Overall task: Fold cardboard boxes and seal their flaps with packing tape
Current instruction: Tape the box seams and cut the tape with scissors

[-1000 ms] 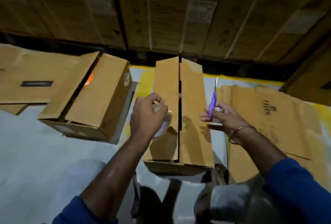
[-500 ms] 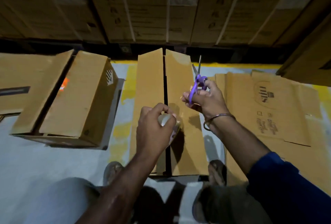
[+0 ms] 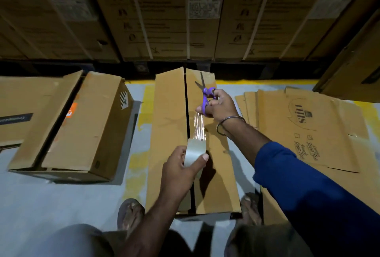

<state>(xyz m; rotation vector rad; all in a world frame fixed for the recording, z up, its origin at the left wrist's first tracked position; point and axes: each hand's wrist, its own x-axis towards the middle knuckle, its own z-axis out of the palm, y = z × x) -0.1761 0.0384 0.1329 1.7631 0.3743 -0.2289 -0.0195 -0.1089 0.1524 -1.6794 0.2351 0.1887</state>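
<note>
A long cardboard box (image 3: 168, 133) lies lengthwise on the floor between my feet, its two top flaps meeting at a dark middle seam. Over that seam my left hand (image 3: 181, 172) grips a roll of clear packing tape (image 3: 194, 151). A strip of clear tape (image 3: 199, 126) stretches from the roll up to my right hand (image 3: 220, 105). That hand pinches the strip's end and also holds purple-handled scissors (image 3: 206, 97), blades pointing away from me.
A second folded box (image 3: 82, 125) lies to the left. Flattened cardboard sheets (image 3: 308, 125) are stacked on the floor to the right. A wall of tall strapped cartons (image 3: 185, 16) stands behind. My feet (image 3: 129, 213) flank the box's near end.
My hands have drawn apart: the right hand has pulled a length of tape out from the roll, and the left hand has drawn the roll nearer to me along the seam.
</note>
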